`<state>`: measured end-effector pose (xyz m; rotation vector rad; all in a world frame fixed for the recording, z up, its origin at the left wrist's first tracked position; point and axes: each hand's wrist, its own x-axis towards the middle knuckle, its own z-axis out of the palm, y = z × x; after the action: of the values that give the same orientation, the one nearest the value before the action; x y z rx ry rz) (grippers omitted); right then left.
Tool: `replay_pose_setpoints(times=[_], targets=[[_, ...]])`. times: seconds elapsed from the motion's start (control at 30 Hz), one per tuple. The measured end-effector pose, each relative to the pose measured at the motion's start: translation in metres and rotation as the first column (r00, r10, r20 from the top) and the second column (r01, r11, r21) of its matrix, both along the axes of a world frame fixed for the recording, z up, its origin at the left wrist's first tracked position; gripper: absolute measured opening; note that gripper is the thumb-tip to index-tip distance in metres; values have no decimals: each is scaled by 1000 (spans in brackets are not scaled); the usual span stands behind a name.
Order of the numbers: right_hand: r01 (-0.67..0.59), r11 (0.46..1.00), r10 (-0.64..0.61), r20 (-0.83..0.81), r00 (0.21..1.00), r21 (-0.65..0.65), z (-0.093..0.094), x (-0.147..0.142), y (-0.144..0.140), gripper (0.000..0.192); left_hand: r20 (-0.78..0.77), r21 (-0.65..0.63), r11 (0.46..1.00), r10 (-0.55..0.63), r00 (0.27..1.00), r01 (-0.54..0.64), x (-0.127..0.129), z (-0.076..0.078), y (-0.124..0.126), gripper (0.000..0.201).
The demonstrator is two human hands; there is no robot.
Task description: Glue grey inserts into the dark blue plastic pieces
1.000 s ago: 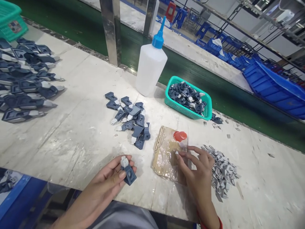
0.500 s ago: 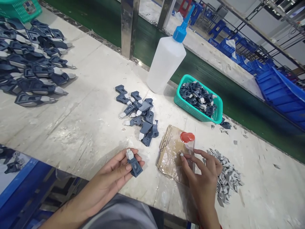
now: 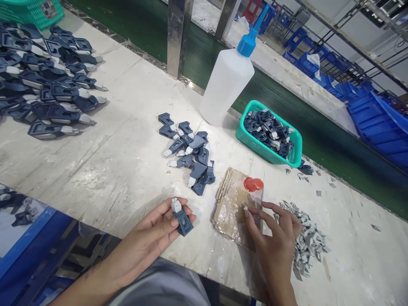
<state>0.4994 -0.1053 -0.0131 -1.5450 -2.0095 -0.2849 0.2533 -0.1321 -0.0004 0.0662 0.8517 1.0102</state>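
My left hand [image 3: 153, 236] grips a dark blue plastic part [image 3: 182, 219] with a small white-grey tip, just above the table's front edge. My right hand [image 3: 273, 238] pinches a tiny white-grey piece [image 3: 245, 208] between thumb and forefinger over a cardboard pad wrapped in clear film [image 3: 234, 206]. A red cap [image 3: 253, 184] lies at the pad's far corner. A pile of small grey pieces [image 3: 307, 240] lies right beside that hand. A loose heap of blue parts [image 3: 191, 155] sits beyond my left hand.
A white squeeze bottle with a blue nozzle [image 3: 228, 80] stands at the back, next to a teal basket [image 3: 250, 142] of blue parts. Many larger blue parts [image 3: 44, 80] cover the far left. Steel posts [image 3: 178, 38] and a green belt [image 3: 143, 29] border the table.
The view has shifted, so everything sits further right and lower in frame. My hands have kept their grips; the right hand has stayed over the pad.
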Motion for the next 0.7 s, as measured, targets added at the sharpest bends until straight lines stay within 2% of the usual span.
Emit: replay_pose_setpoints(times=[0.13, 0.3, 0.43, 0.57, 0.63, 0.7], targets=[[0, 1000, 0, -3, 1000, -4, 1, 1, 0, 10, -2, 15, 1000, -6, 1000, 6, -1, 1, -1, 19], [29, 999, -28, -18, 999, 44, 11, -1, -6, 8, -71, -15, 998, -55, 996, 54, 1, 7, -7, 18], [90, 992, -85, -61, 994, 83, 13, 0, -9, 7, -120, 76, 993, -85, 989, 94, 8, 5, -12, 12], [50, 997, -50, -4, 999, 62, 9, 1, -8, 7, -207, 179, 969, -130, 970, 169, 13, -5, -13, 12], [66, 995, -64, -19, 998, 77, 11, -5, -11, 8, -217, 217, 956, -149, 965, 196, 14, -9, -12, 12], [83, 993, -75, -101, 992, 78, 17, -19, -18, 8, -227, 235, 951, -149, 962, 203, 14, -11, -12, 9]])
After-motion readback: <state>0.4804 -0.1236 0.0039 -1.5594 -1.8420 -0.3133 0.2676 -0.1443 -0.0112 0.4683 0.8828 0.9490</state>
